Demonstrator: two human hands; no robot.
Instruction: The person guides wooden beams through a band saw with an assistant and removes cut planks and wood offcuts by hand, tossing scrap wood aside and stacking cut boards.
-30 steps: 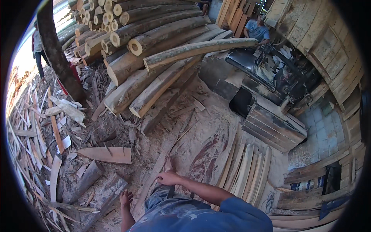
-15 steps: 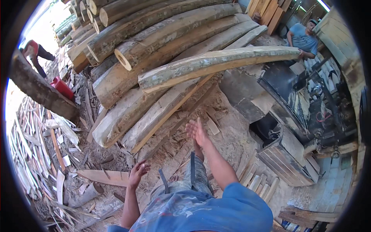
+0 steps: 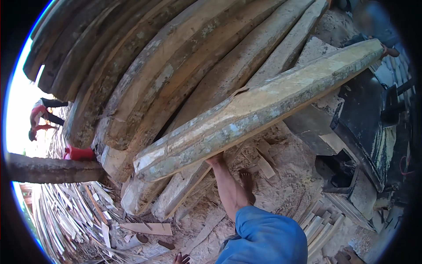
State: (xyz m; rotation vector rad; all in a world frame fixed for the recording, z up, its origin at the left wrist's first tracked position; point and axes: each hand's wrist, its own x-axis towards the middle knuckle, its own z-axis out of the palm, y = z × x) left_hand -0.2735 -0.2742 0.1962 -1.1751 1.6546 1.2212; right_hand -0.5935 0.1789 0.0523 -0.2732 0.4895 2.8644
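A long, partly squared log [image 3: 263, 103] with bark along its side slants across the view, above a pile of similar logs. My right hand [image 3: 214, 159] is under its near-left part and takes hold of the lower edge; the log hides most of the fingers. At the log's far right end is a co-worker's hand [image 3: 388, 51]. My left hand [image 3: 181, 258] is low at the bottom edge, apart from the log, only partly in view, with nothing seen in its fingers.
Stacked logs [image 3: 176, 66] fill the far left and middle. To the right stands a dark machine table [image 3: 362, 119] beside a wooden box [image 3: 351, 207]. Thin offcuts [image 3: 72, 215] lie at left near a post [image 3: 57, 169] and a red container [image 3: 79, 153]. Another person [image 3: 41, 114] bends beyond.
My right hand has reached forward to the log's underside. My left hand has dropped to the bottom edge. The view has turned and moved closer to the log.
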